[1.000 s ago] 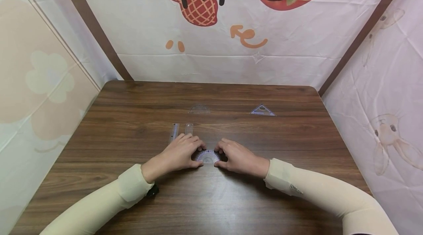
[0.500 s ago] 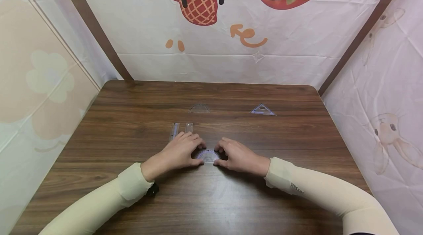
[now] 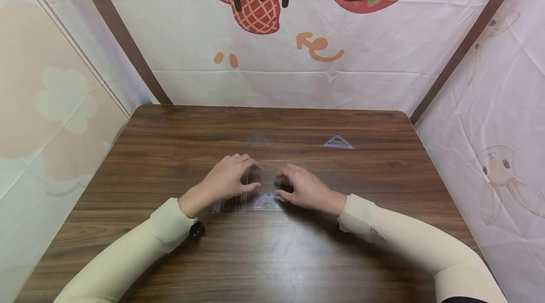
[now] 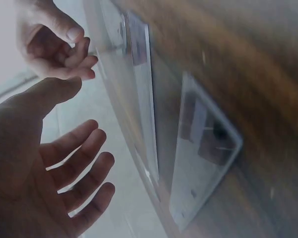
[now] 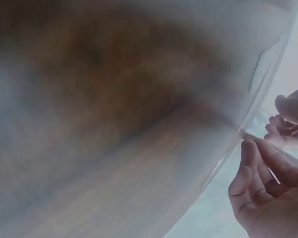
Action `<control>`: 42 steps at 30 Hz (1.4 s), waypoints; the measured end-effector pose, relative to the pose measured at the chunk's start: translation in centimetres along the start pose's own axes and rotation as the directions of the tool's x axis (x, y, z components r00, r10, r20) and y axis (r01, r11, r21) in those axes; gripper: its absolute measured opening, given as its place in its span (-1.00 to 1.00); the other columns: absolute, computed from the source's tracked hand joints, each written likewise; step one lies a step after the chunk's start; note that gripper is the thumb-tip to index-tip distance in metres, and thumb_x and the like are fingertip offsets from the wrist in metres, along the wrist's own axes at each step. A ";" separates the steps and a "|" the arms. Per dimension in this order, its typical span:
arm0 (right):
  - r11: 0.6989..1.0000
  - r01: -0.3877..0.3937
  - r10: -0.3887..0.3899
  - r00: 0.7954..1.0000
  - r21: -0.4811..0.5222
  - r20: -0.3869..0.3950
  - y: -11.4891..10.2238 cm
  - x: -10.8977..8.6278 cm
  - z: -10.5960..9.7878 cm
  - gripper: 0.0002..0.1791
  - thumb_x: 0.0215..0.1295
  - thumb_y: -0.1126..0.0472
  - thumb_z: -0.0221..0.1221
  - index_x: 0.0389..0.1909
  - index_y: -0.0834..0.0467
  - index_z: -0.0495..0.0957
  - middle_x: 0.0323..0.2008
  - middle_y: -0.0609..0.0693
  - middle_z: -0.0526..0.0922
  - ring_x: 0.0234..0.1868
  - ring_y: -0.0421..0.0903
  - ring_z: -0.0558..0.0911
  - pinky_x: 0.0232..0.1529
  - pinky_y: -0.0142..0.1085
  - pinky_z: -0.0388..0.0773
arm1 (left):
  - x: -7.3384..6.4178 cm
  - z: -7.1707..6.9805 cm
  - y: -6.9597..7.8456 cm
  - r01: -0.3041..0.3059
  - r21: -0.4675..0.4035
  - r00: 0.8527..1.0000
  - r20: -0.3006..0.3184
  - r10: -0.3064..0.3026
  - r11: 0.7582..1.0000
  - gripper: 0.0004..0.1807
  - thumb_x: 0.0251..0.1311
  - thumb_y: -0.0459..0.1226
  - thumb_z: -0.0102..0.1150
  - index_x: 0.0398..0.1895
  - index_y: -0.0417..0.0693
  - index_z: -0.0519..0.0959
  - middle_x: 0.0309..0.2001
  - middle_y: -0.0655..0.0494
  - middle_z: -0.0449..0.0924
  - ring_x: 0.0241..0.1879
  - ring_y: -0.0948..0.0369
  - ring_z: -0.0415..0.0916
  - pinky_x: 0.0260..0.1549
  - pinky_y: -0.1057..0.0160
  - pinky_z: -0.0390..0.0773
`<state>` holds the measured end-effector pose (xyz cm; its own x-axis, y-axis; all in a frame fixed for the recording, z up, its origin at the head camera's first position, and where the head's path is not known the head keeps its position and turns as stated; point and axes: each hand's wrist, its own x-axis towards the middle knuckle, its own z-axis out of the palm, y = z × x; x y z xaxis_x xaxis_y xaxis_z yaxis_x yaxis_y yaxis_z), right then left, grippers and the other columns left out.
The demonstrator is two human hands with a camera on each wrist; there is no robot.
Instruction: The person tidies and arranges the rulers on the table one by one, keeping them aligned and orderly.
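A clear protractor with purple markings [image 3: 266,203] lies flat on the table, straight edge toward the person. My left hand [image 3: 223,182] hovers above two clear rulers to its left, fingers spread and loosely bent, holding nothing. It covers the middle of the left ruler [image 3: 218,206] and part of the right ruler [image 3: 241,204]. My right hand [image 3: 306,190] is above the protractor's right end, thumb overlapping it in the head view, fingers relaxed. In the left wrist view the open left palm [image 4: 20,173] faces the other hand, with a ruler [image 4: 203,148] on the wood beyond.
Farther back on the brown wooden table [image 3: 170,132] lie a second clear protractor [image 3: 257,140] and a triangular set square with a purple edge [image 3: 338,142]. Printed cloth walls [image 3: 272,85] stand behind the table and at both sides.
Both hands have come off the protractor and moved away from the person, the left one farther. The protractor stays in place; the near ends of the rulers now show.
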<state>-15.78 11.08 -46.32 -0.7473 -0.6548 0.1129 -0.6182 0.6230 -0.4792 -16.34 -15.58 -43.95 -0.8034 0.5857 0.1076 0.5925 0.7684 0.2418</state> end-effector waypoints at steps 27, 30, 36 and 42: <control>1.000 0.018 -0.018 0.997 -0.003 -0.076 3.5 4.9 -1.3 -0.41 0.42 0.05 0.44 0.30 0.33 0.59 0.11 0.19 0.66 -0.03 0.09 0.67 0.05 -0.05 0.63 | 3.4 -1.1 -5.2 0.145 -0.029 0.989 -0.014 -0.145 0.989 -0.43 0.38 0.05 0.44 0.28 -0.09 0.64 0.17 -0.04 0.65 0.15 -0.08 0.58 0.21 -0.20 0.50; 1.000 0.007 -0.008 0.996 -0.013 -0.088 3.9 5.4 -1.4 -0.40 0.42 0.03 0.44 0.30 0.31 0.59 0.09 0.18 0.67 -0.09 0.05 0.66 -0.01 -0.09 0.63 | 3.9 -1.0 -5.5 0.148 -0.025 0.989 -0.010 -0.149 0.989 -0.43 0.38 0.06 0.43 0.29 -0.09 0.64 0.17 -0.04 0.65 0.16 -0.07 0.58 0.21 -0.17 0.50; 1.000 -0.018 0.018 0.997 -0.008 -0.078 4.4 6.2 -1.4 -0.42 0.44 0.01 0.42 0.32 0.26 0.59 0.12 0.15 0.66 -0.11 0.01 0.65 -0.03 -0.13 0.62 | 4.8 -0.9 -6.2 0.170 -0.038 0.985 -0.002 -0.170 0.985 -0.41 0.37 0.04 0.44 0.31 -0.11 0.62 0.17 -0.06 0.64 0.17 -0.07 0.57 0.22 -0.18 0.48; 1.000 -0.017 0.016 0.997 -0.008 -0.071 4.6 6.9 -1.4 -0.45 0.45 0.05 0.41 0.31 0.27 0.60 0.14 0.16 0.65 -0.01 0.09 0.65 0.07 -0.05 0.58 | 5.5 -0.7 -6.8 0.193 -0.044 0.981 0.013 -0.193 0.980 -0.40 0.38 0.02 0.44 0.32 -0.13 0.62 0.19 -0.10 0.63 0.20 -0.11 0.55 0.28 -0.22 0.45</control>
<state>-24.17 10.06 -46.50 -0.7728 -0.6126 0.1662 -0.6073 0.6375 -0.4741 -24.83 -17.74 -44.33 -0.9018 0.4296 0.0464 0.4228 0.8551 0.3002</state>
